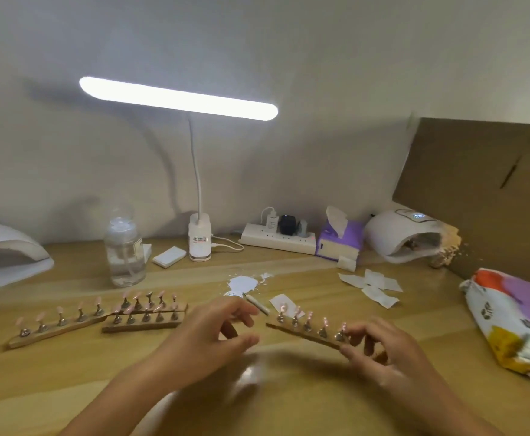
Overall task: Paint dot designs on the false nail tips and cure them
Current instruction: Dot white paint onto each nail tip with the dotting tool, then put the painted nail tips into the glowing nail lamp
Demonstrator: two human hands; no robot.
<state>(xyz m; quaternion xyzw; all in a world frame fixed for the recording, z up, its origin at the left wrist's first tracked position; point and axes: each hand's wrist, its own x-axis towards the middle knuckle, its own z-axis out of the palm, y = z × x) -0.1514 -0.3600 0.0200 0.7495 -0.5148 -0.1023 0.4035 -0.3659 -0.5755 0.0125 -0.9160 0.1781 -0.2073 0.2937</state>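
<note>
Strip [304,334]: near end pinched in right hand [380,350], hidden under fingers
Left hand [213,335]: blurred, loosely curled, hold unclear
Nail tips [308,315]: designs too small to read

A pale wooden table [289,391] stands against a white wall, lit by a clip-style desk lamp [199,243] at its back edge. Lying on it from the left are a white curing lamp [6,250], a clear bottle [125,250], a small white box [169,257], a power strip [278,239], a purple tissue pack [339,240] and a second curing lamp [402,234]. Nearer the front lie three wooden strips of false nail tips [144,322], a splash of white paint [243,284], a brush [257,305], loose white wipes [370,284] and a patterned bag [515,322].
</note>
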